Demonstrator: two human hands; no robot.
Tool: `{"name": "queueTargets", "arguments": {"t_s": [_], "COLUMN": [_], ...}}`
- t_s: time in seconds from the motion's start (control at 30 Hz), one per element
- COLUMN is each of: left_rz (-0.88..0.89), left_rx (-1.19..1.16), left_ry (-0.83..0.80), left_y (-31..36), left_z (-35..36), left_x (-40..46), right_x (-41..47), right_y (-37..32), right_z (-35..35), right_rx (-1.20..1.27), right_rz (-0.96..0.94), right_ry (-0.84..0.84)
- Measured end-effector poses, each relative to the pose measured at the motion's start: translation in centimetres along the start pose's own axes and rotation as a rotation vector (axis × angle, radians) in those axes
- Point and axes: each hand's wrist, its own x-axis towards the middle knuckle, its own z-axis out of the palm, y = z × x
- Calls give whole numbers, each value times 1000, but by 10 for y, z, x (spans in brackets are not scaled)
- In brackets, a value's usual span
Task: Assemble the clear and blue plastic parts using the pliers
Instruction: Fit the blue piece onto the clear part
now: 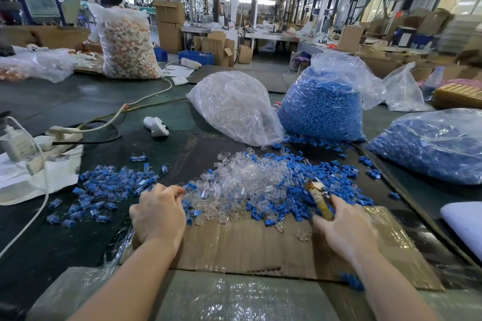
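**Parts picked, pliers held ready**

Bubble wrap is spread nearest, at 6 o'clock, with a cardboard sheet beyond it. The left hand is curled at the clear parts; whether one is pinched cannot be told. The right hand is clamped on the pliers, at 3 o'clock of the pile, among blue parts. One clear piece is best seated squarely before squeezing. Finished pieces lie at 9 o'clock. Bagged stock stands at 12 o'clock on a dark green table in a factory hall.
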Motion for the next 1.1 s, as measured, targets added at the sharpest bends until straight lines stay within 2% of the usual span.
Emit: {"name": "queueTargets", "arguments": {"t_s": [0.1,0.17,0.3,0.47,0.57,0.7,0.8,0.93,1.1], "left_rz": [-13,32,266,499,521,557,569,612,597], "left_rx": [62,-28,-364,-404,-424,-385,-329,-311,-376], "left_ry": [-13,-8,-111,-331,-383,-370,-391,-392,-361], "left_y": [1,8,35,62,69,69,68,66,66], "left_z": [2,6,13,31,40,50,54,57,55], "left_x": [-1,-6,-26,-52,-62,-65,-64,-64,-65], "right_x": [5,6,5,6,2,-5,-5,-2,0], "right_y": [9,12,17,16,10,-2,-11,-17,-20], "right_z": [4,5,12,15,14,21,27,34,35], "right_rx": [-90,-134,-188,-231,-267,-210,-199,-196,-202], "right_rz": [37,50,37,43,18,-193,-283,-262,-233], "right_ry": [32,48,79,55,98,351,324,244,226]}}
